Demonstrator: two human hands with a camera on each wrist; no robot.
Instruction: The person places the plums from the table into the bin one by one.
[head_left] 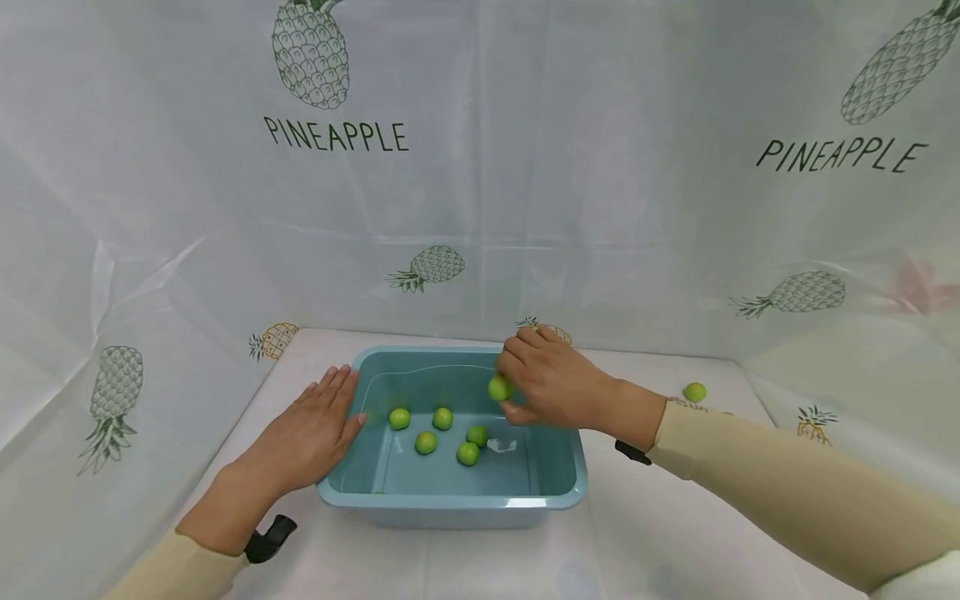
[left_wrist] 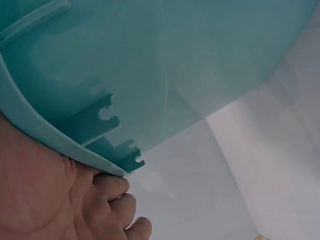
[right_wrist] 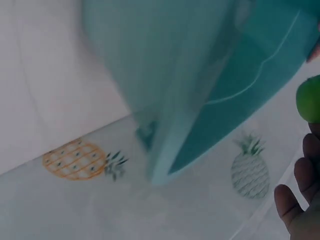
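A blue-green plastic basin (head_left: pixel 450 502) stands on the table with several small green limes (head_left: pixel 426 442) on its floor. My right hand (head_left: pixel 551 379) is over the basin's right side and pinches one lime (head_left: pixel 500 387) between thumb and fingers. In the right wrist view that lime (right_wrist: pixel 309 99) shows at the right edge, by the fingertips. My left hand (head_left: pixel 315 429) rests along the basin's left rim, fingers straight and thumb reaching over the edge. The left wrist view shows this hand (left_wrist: pixel 60 200) against the outside of the rim (left_wrist: pixel 50 130).
Another lime (head_left: pixel 695 392) lies on the white tablecloth (head_left: pixel 660 517), right of the basin and beyond the right forearm. A whitish, shiny patch (head_left: pixel 502 446) shows on the basin floor beside the limes. White sheeting (head_left: pixel 600 208) printed with pineapples rises behind the table and at both sides.
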